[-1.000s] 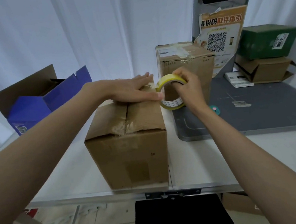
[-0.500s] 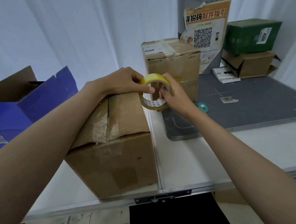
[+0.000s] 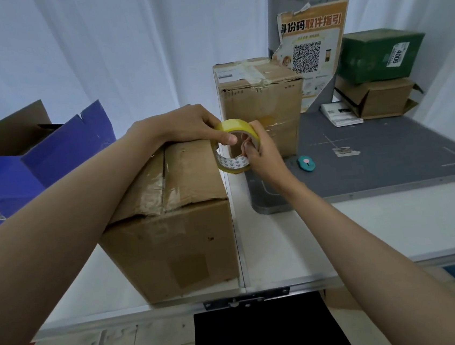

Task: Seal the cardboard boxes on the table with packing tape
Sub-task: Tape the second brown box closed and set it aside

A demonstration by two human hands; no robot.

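Both grips hold the tape roll (image 3: 233, 146) above the near box (image 3: 173, 206) at the worktop's (image 3: 339, 230) front edge: left hand (image 3: 187, 126) pinching it, right hand (image 3: 259, 152) picking at it. No fresh strip laid; sealing looks barely begun.

centre frame: left hand (image 3: 187, 126) and right hand (image 3: 260, 152) both grip yellow tape roll (image 3: 233, 146) at far right top edge of cardboard box (image 3: 175, 220) | upper centre: second taped box (image 3: 261, 107) | left edge: blue box (image 3: 37, 167) | right: grey mat (image 3: 387, 155)

Both hands — left (image 3: 187, 126), right (image 3: 260, 152) — meet, fingers curled.
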